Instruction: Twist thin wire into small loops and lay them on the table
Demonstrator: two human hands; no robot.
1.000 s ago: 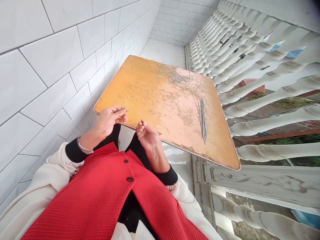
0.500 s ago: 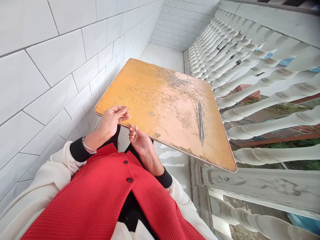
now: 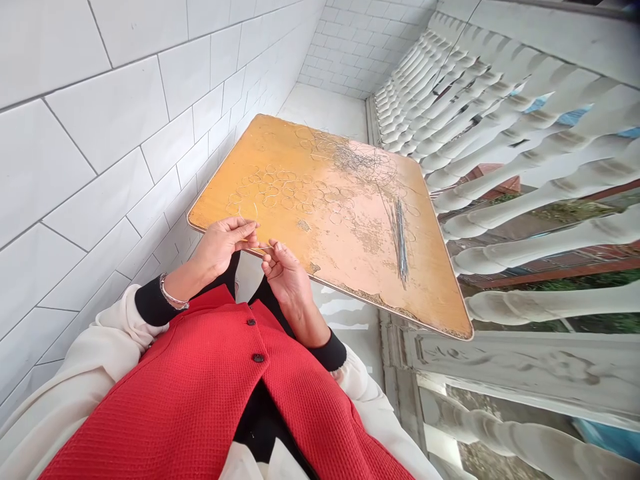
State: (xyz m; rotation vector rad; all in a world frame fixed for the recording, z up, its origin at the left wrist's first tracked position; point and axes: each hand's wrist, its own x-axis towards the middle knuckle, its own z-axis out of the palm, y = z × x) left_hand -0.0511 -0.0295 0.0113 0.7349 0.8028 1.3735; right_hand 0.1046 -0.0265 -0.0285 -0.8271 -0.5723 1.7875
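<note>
My left hand (image 3: 220, 245) is closed in a pinch on a thin wire ring (image 3: 249, 212) at the near left corner of a worn orange table (image 3: 350, 233). My right hand (image 3: 284, 272) is just beside it at the table's near edge, fingers curled and pinching the same wire. Several finished wire rings (image 3: 290, 188) lie in rows on the tabletop beyond my hands.
A bundle of straight wire pieces (image 3: 401, 239) lies toward the table's right side, and a tangle of loose wire (image 3: 357, 159) sits at the far end. White tiled wall (image 3: 100, 133) runs on the left; a white balustrade (image 3: 500, 133) runs on the right.
My right hand has risen back toward the left hand and closed on the wire. The left hand has stayed at the table corner holding the ring.
</note>
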